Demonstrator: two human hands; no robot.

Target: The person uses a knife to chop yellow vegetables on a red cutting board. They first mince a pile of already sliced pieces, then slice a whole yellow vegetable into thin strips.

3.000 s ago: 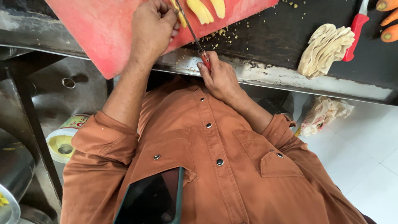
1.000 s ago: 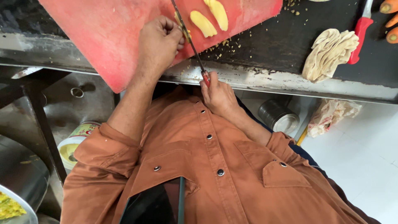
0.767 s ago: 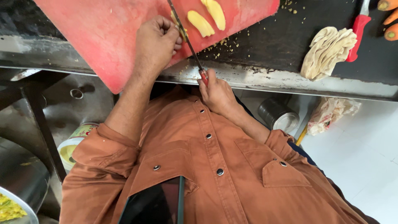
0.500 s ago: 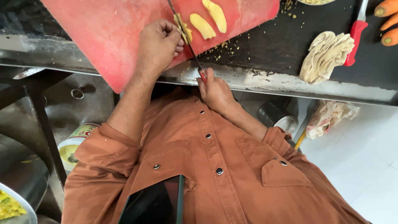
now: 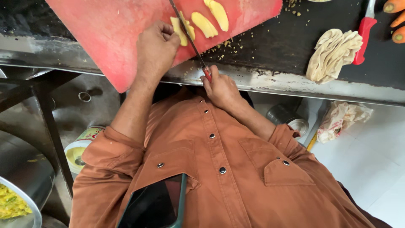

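A red cutting board (image 5: 109, 29) lies on the dark counter, overhanging its front edge. My left hand (image 5: 155, 48) rests on the board, its fingertips pinning a pale yellow vegetable piece (image 5: 179, 33). My right hand (image 5: 220, 88) sits at the counter's edge, closed on the red handle of a thin knife (image 5: 190, 38). The blade runs up across the pinned piece. Two more yellow slices (image 5: 211, 19) lie just beyond the blade. Yellow crumbs are scattered around the board's right corner.
A folded beige cloth (image 5: 333, 52), a red-handled tool (image 5: 363, 33) and carrots (image 5: 395, 21) lie on the counter at right. Below are a metal frame (image 5: 46, 122), a tin (image 5: 82, 145), a bowl of yellow food (image 5: 12, 202) and crumpled paper (image 5: 344, 120). A phone (image 5: 154, 204) sits in my shirt pocket.
Both hands stay in place on the piece and the knife. The blade has shifted slightly over the pinned piece, and the view has drifted a little.
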